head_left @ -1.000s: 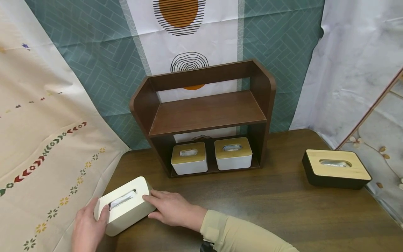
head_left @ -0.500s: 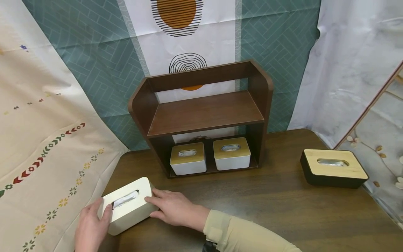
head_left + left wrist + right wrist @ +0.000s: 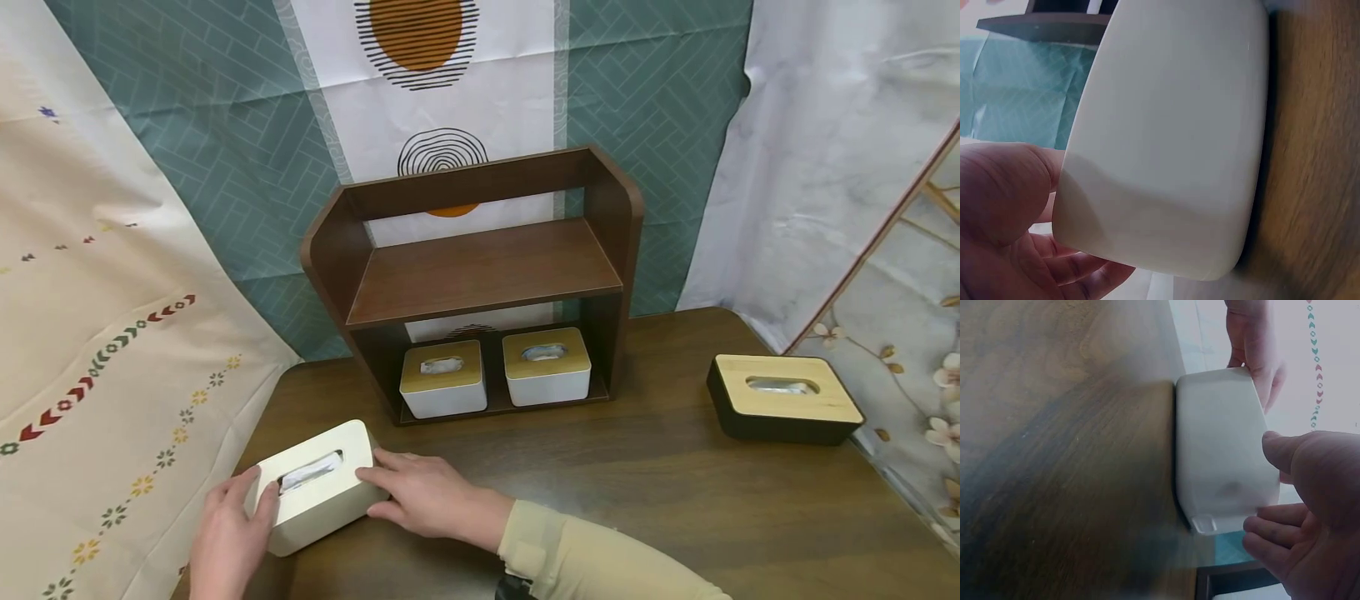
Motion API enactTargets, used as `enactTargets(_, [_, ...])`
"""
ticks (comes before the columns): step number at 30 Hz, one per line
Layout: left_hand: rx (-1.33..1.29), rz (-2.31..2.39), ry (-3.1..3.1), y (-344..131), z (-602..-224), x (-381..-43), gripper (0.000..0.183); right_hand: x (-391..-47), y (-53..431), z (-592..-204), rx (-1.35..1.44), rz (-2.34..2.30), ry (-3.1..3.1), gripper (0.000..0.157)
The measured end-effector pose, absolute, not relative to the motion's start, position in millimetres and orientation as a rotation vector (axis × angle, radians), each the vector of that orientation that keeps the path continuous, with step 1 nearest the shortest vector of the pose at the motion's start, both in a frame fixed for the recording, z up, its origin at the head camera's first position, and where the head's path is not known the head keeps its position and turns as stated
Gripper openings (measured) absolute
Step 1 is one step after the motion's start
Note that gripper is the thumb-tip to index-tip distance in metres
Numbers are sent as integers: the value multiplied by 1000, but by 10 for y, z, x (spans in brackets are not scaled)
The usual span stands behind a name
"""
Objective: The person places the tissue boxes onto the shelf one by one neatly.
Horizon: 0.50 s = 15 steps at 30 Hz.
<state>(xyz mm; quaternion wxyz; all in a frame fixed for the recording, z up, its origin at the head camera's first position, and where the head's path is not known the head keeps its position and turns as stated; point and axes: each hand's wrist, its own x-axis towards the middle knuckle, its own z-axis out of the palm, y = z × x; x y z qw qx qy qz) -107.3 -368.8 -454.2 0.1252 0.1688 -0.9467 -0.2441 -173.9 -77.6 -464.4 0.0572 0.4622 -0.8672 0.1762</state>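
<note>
A cream-white tissue box (image 3: 330, 504) lies at an angle on the front left of the brown table, tissue showing in its slot. My left hand (image 3: 231, 533) holds its left end, thumb over the top edge near the slot and fingers round the end. At the opposite end, my right hand (image 3: 438, 497) grips the corner with fingers and thumb. In the left wrist view, the long pale side of the box (image 3: 1166, 131) fills the middle, and a dark line runs along its base. From the right wrist, both hands appear around the box (image 3: 1225, 444).
A dark brown two-tier shelf (image 3: 487, 267) stands at the back. Two white tissue boxes with wooden lids, one left (image 3: 444, 392) and one right (image 3: 547, 379), sit in its lower tier. A black tissue box with a wooden lid (image 3: 783, 404) lies on the table's right side.
The cream-white tissue box has shifted a little to the right, with both hands still on it. The head view has turned slightly, so the shelf and black box appear farther left.
</note>
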Motion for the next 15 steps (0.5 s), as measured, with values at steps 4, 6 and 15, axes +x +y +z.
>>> enactTargets(4, [493, -715, -2765, -3627, -4532, -1094, 53, -1735, -732, -4653, 1386, 539, -2645, 52])
enactTargets(6, [486, -720, -2770, -3599, -4531, -1105, 53, -1733, -707, -4660, 1378, 538, -2650, 53])
enactTargets(15, [412, -738, -2755, -3467, -4552, -1156, 51, -1717, -556, -4655, 1355, 542, -2685, 53])
